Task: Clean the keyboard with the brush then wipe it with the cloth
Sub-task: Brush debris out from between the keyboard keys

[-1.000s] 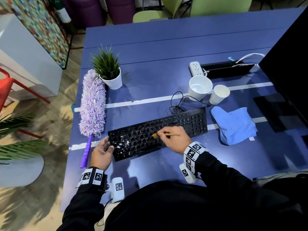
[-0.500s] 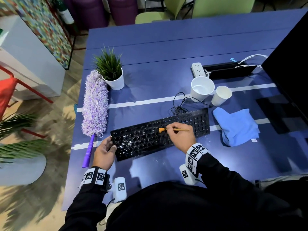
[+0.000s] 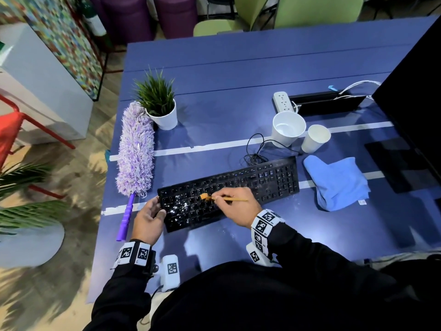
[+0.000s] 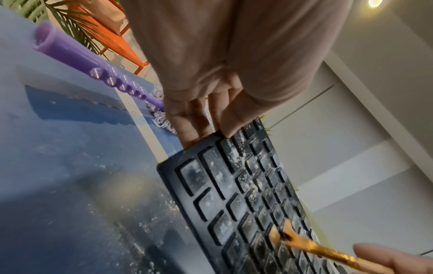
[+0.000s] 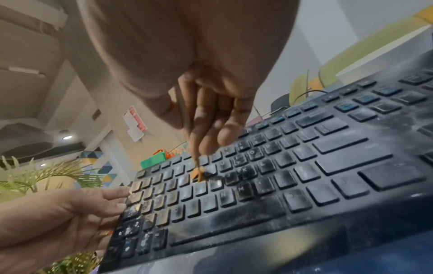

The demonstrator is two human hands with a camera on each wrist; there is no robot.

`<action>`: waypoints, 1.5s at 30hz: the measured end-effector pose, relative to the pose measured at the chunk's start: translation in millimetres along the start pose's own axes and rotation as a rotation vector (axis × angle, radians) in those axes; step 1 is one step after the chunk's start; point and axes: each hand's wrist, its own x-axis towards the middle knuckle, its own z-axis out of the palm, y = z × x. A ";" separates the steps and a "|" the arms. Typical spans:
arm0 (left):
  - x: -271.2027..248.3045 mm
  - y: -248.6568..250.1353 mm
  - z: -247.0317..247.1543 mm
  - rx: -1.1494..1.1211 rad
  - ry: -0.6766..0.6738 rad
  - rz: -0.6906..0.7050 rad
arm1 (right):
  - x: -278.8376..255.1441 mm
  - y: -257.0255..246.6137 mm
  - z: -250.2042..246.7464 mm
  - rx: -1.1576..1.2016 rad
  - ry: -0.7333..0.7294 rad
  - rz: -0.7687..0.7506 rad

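Note:
A black keyboard (image 3: 262,182) lies slanted on the blue table (image 3: 238,75), its left keys speckled with white dust (image 3: 181,207). My right hand (image 3: 235,206) pinches a thin brush (image 3: 224,199) whose orange bristles (image 5: 198,173) touch the middle-left keys. My left hand (image 3: 149,217) grips the keyboard's left end (image 4: 187,148), thumb on top of the edge. The brush (image 4: 304,244) also shows low in the left wrist view. A crumpled blue cloth (image 3: 336,182) lies just right of the keyboard.
A purple fluffy duster (image 3: 136,151) lies left of the keyboard, beside a potted plant (image 3: 160,103). Two white cups (image 3: 287,127) stand behind the keyboard near its coiled cable (image 3: 255,151). A power strip (image 3: 282,101) and a dark monitor (image 3: 415,103) sit at the right.
The right hand has swept the brush leftward across the keys, from the middle toward the dusty left part. The left hand keeps its hold on the keyboard's left end.

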 end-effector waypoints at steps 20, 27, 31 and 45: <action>-9.1 13.6 1.9 -0.002 0.017 0.011 | 0.1 -7.4 4.4 -0.023 -0.170 0.027; -9.4 17.1 1.7 -0.039 0.003 0.012 | 5.7 -17.7 17.4 -0.004 -0.134 -0.019; -7.4 8.5 -2.7 -0.014 -0.023 0.018 | 9.8 -19.6 15.0 0.053 0.020 0.005; -13.4 26.7 -1.6 -0.005 -0.139 -0.010 | 7.0 -40.1 32.9 -0.060 -0.223 -0.089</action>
